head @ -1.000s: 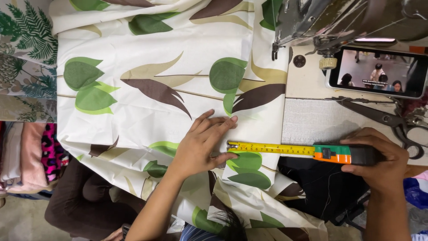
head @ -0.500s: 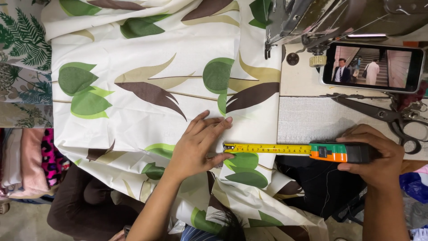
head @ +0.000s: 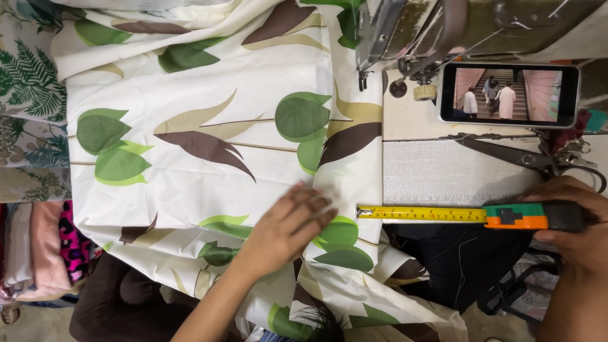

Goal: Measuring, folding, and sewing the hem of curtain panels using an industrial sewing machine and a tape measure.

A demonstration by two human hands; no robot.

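A cream fabric (head: pixel 209 133) printed with green and brown leaves lies spread over the sewing table. My left hand (head: pixel 285 228) rests flat on it, fingers apart, just left of the tape's tip. My right hand (head: pixel 573 225) grips the green, orange and black case of a tape measure (head: pixel 519 216). Its yellow blade (head: pixel 421 214) runs left along the table's front edge to the fabric's edge.
A sewing machine (head: pixel 443 31) stands at the top right. A phone (head: pixel 508 94) showing a video leans beside it, with black scissors (head: pixel 519 155) just below. Folded patterned fabrics (head: pixel 28 126) are stacked at the left. Dark cloth (head: pixel 456 259) hangs under the table edge.
My left hand has slid a little to the right across the fabric. The tape's tip now sits further right, near the fabric's edge, and the exposed blade looks shorter. The picture on the phone changed.
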